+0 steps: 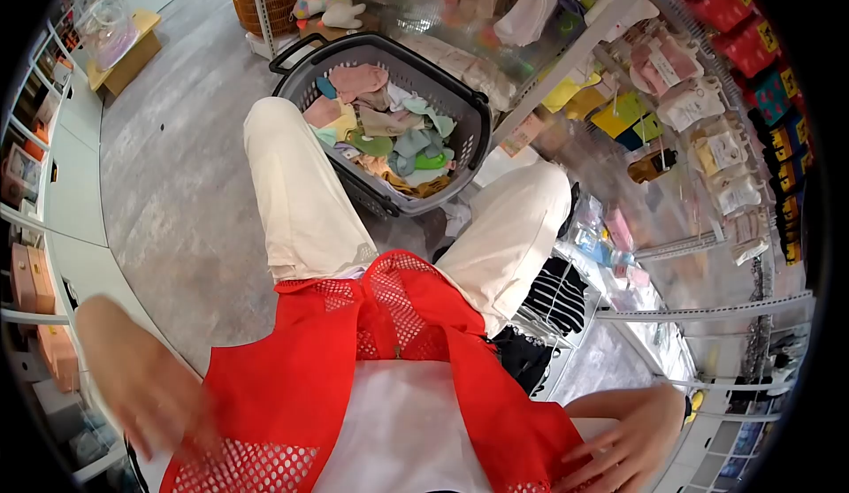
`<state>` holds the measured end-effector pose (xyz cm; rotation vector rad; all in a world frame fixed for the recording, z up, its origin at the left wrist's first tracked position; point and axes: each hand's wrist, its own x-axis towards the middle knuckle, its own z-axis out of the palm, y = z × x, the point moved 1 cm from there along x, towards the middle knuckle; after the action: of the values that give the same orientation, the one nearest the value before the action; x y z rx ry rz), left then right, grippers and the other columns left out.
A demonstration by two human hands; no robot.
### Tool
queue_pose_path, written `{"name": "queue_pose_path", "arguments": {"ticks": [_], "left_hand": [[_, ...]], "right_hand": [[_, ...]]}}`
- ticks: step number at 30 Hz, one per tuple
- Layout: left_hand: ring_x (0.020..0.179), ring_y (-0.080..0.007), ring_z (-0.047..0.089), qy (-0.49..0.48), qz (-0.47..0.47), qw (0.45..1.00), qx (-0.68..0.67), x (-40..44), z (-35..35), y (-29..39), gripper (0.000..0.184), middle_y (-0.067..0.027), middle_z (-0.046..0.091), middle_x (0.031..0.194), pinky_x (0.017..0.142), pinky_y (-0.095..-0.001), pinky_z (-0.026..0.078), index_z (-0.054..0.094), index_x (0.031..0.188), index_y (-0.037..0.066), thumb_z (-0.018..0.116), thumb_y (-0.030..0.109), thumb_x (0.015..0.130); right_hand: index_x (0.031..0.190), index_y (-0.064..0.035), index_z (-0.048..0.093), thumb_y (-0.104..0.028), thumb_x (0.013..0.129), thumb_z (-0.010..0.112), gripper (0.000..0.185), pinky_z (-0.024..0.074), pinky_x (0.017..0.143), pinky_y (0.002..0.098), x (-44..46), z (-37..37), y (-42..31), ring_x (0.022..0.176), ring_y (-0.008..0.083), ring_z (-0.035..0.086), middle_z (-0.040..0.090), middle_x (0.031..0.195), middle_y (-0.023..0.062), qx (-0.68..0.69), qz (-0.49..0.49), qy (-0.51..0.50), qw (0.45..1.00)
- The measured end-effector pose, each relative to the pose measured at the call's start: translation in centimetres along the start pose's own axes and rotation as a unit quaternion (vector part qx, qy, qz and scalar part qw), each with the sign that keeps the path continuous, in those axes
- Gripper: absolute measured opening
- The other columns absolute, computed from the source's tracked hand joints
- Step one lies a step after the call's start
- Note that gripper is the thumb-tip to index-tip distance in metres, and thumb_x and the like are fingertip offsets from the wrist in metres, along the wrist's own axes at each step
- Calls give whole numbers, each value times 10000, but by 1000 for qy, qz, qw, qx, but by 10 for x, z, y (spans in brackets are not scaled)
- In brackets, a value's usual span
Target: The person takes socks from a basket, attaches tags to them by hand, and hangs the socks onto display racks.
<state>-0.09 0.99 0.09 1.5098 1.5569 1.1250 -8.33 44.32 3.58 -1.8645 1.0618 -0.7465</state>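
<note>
Hands well apart. Left hand (164,405): motion-blurred, over one side of the red vest (292,360) on the wearer's torso; cannot tell whether it grips. Right hand (623,444): fingers spread, empty, at the vest's opposite edge. Grey basket (411,64) stands on the floor (186,175) beyond the knees, holding mixed-colour cloth items (385,122).

"First item?"
"Left hand (172,405), one: it is pointing inward toward the torso (400,422), its loosely extended fingers blurring."
"Second?"
"Right hand (619,444), one: its spread fingers are curling slightly and pointing inward."
"Arms?"
"Left arm (108,334) and right arm (650,397), one pair: both are flanking the torso."
</note>
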Motion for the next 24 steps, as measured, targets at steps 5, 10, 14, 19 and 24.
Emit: {"name": "queue_pose_path", "arguments": {"ticks": [5, 10, 14, 19, 24], "left_hand": [[947, -164, 577, 23, 46, 986, 157, 16, 8, 40, 249, -101, 575, 1061, 828, -260, 459, 598, 1022, 7, 401, 40, 874], [763, -141, 546, 101, 192, 960, 176, 27, 24, 51, 163, -72, 558, 886, 688, -249, 438, 592, 890, 13, 435, 16, 847], [565, -118, 520, 256, 440, 846, 161, 32, 39, 71, 143, -45, 545, 701, 527, -235, 424, 588, 747, 14, 470, 30, 827], [618, -165, 534, 213, 446, 848, 193, 23, 42, 72, 168, -83, 552, 744, 568, -280, 440, 588, 782, -6, 434, 37, 830], [746, -231, 559, 93, 408, 884, 209, 6, 55, 62, 227, -138, 566, 857, 670, -341, 464, 590, 869, -32, 377, 42, 841]], "right_hand": [[924, -22, 590, -104, 820, 450, 193, 460, 745, 380, 15, 9, -17, 789, 268, 562, 556, 905, 142, -72, -8, 125, 990], [715, -10, 609, -89, 759, 526, 123, 443, 461, 269, 12, 37, -44, 457, 162, 502, 529, 580, 63, -209, -84, 313, 923], [735, -42, 636, -135, 770, 544, 135, 458, 490, 262, 8, 77, -55, 481, 188, 543, 553, 598, 36, -359, -304, 445, 763], [723, -15, 640, -140, 776, 546, 165, 474, 486, 271, -21, 111, -50, 494, 207, 565, 578, 621, 73, -351, -336, 417, 769], [711, 12, 644, -145, 781, 548, 197, 490, 483, 280, -62, 134, -32, 507, 226, 587, 603, 644, 110, -276, -375, 365, 806]]}}
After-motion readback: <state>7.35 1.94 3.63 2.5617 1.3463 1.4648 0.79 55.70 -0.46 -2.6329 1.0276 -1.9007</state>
